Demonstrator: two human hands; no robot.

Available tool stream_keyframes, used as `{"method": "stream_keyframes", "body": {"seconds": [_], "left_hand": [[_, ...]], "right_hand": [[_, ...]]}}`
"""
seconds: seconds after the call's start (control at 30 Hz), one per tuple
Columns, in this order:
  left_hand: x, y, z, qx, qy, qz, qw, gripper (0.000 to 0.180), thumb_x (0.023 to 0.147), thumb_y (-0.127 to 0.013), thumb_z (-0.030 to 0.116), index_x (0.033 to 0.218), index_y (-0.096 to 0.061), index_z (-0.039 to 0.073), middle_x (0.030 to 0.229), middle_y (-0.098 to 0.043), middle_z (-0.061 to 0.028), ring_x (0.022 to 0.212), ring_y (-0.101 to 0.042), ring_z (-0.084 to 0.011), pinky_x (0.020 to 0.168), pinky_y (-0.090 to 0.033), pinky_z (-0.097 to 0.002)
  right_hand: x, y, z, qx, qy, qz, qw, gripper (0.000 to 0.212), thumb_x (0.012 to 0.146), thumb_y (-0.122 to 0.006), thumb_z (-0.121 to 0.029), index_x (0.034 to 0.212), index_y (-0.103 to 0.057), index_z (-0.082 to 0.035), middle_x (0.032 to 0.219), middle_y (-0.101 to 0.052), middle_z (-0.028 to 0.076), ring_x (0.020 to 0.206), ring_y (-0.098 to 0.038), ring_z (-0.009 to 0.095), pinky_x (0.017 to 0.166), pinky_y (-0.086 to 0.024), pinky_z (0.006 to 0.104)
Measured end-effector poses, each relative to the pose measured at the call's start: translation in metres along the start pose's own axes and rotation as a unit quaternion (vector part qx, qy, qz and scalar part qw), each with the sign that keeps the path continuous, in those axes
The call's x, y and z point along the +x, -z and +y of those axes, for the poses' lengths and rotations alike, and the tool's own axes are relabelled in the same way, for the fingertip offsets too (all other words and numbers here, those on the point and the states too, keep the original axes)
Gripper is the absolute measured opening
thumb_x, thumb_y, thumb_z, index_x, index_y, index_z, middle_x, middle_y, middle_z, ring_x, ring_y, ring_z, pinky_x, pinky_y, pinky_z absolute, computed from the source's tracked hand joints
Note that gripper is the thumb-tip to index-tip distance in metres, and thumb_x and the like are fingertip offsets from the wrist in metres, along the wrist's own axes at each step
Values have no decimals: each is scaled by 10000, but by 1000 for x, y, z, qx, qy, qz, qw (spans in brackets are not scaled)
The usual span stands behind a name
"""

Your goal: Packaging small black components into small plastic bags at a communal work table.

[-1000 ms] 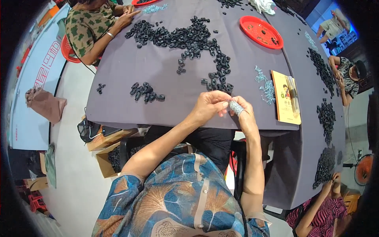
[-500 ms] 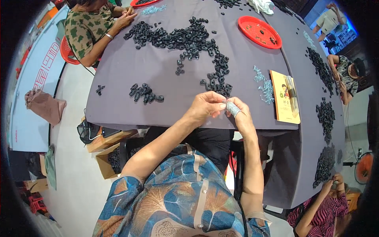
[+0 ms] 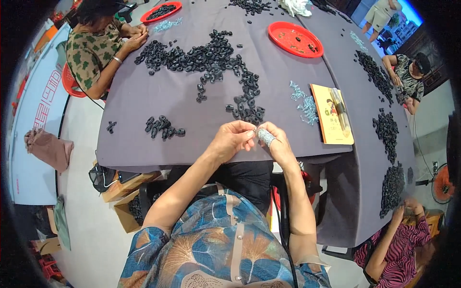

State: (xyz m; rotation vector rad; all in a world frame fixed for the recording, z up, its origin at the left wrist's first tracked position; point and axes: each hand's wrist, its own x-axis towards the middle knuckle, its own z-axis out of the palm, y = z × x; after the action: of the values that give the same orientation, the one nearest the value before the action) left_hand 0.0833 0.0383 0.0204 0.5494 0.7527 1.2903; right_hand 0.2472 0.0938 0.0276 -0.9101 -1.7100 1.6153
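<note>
Grey-clothed table (image 3: 129, 149): sweeps far and right; red tray (image 3: 302, 51) at far right, yellow booklet (image 3: 329, 122) nearer.
Room: pale floor (image 3: 79, 158) down the left; co-worker (image 3: 93, 60) seated far left, fan (image 3: 442, 183) out right.
Black pieces (image 3: 189, 58): small, rounded, glossy; heaped far, trailing near to just beyond the hands, cluster (image 3: 163, 127) off left.
Silvery bits (image 3: 309, 110): scattered just left of booklet.
Left hand (image 3: 232, 140): pinching, up against right fingertips.
Right hand (image 3: 277, 143): grey-wrapped at one digit, pinching too; between both, tiny item (image 3: 256, 129), too small to identify.
Edges: running just under the wrists; grey cloth showing between cluster and left hand.
</note>
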Motion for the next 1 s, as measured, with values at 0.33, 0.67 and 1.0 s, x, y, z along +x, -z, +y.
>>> {"method": "stream_keyframes", "body": {"seconds": [0.33, 0.67, 1.0], "left_hand": [[2, 1, 1, -16, -42, 11, 999, 116, 836, -621, 31, 949, -603, 12, 791, -625, -64, 593, -594, -118, 531, -506, -225], [1, 1, -2, 144, -108, -2, 984, 212, 847, -617, 62, 1053, -623, 16, 815, -636, -26, 608, -569, -67, 520, -474, -199], [2, 2, -5, 179, -129, -2, 975, 171, 864, -597, 68, 1023, -628, 12, 810, -633, -31, 612, -570, -65, 512, -474, -198]], "right_hand": [[-1, -9, -1, -30, 43, 31, 998, 89, 856, -513, -76, 875, -591, -36, 685, -521, -32, 619, -437, 58, 558, -367, 226], [0, -11, -5, -61, 19, 46, 997, 92, 866, -525, -101, 862, -587, -34, 673, -535, -32, 615, -463, 56, 543, -375, 226], [-1, -11, -5, -104, 14, 51, 993, 137, 879, -526, -148, 825, -584, -37, 670, -555, -13, 610, -494, 59, 537, -393, 226]]}}
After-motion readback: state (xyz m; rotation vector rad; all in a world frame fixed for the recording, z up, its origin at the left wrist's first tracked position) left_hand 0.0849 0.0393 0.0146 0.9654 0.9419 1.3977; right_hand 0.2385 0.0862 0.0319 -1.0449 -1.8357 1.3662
